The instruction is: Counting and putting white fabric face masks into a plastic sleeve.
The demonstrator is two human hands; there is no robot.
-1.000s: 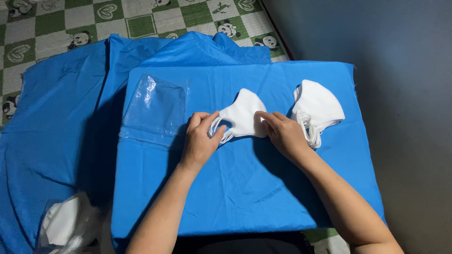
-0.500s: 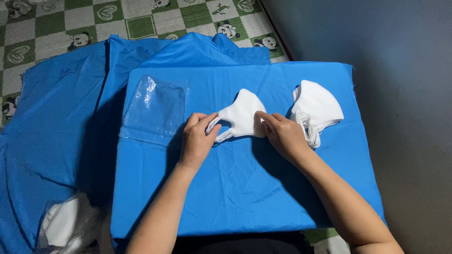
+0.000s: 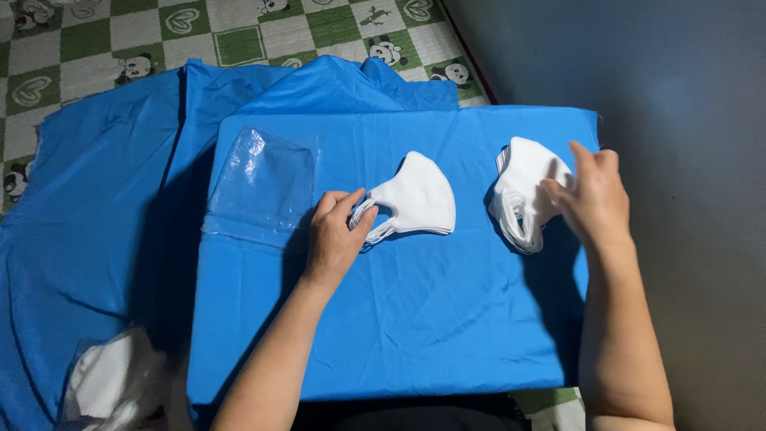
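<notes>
At frame centre we pinch the ear loops of the folded white fabric face mask [image 3: 415, 199] with our left hand [image 3: 335, 239]; our right hand [image 3: 594, 199], fingers spread, rests on the white mask stack [image 3: 523, 191] at right. Keep loops tucked, edges aligned.

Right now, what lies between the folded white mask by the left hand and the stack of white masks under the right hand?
Nothing: the head view shows only bare blue cloth between the folded white mask and the stack of white masks.
</notes>
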